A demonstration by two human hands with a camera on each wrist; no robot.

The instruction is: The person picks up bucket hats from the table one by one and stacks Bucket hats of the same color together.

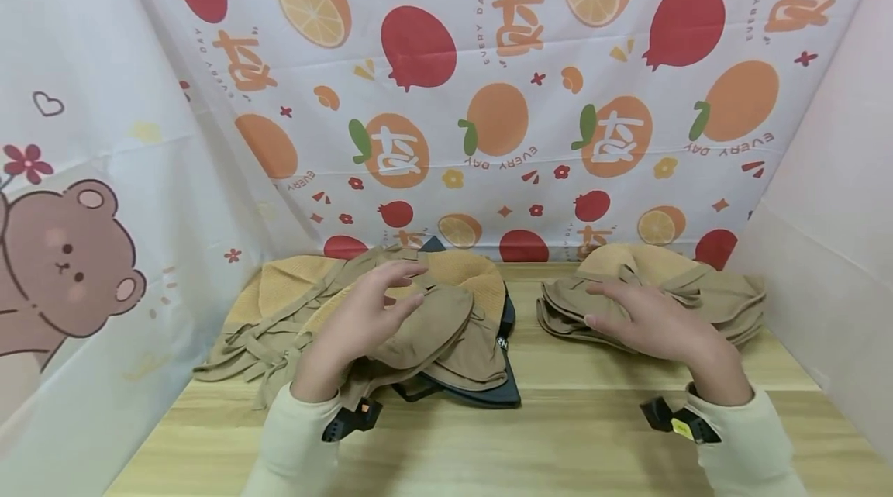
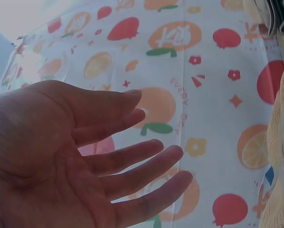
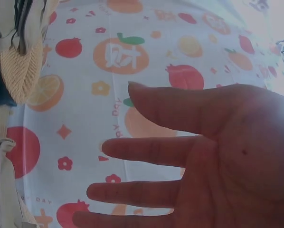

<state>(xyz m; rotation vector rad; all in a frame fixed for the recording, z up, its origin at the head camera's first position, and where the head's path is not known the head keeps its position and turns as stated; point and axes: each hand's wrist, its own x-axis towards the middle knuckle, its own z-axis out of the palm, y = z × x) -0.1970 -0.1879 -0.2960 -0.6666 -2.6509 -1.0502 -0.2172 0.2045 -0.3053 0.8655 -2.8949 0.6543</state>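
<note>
In the head view a loose heap of sun hats (image 1: 436,326), khaki cloth with straw-coloured woven parts and tangled cloth ties, lies on the left of the table. A navy brim (image 1: 512,390) shows beneath it. My left hand (image 1: 359,319) hovers over this heap, its fingers spread and slightly bent, holding nothing. On the right, a flatter stack of similar khaki-and-straw hats (image 1: 732,303) lies near the back. Above its front edge is my right hand (image 1: 659,322), thumb apart and fingers extended, with nothing in it. Both wrist views show bare palms.
The wooden table (image 1: 544,443) runs up to a fruit-printed curtain (image 1: 446,117) at the back. A white curtain with a bear print (image 1: 70,264) hangs on the left, and a plain white sheet (image 1: 830,249) on the right. Small black devices (image 1: 349,419) are strapped to both wrists.
</note>
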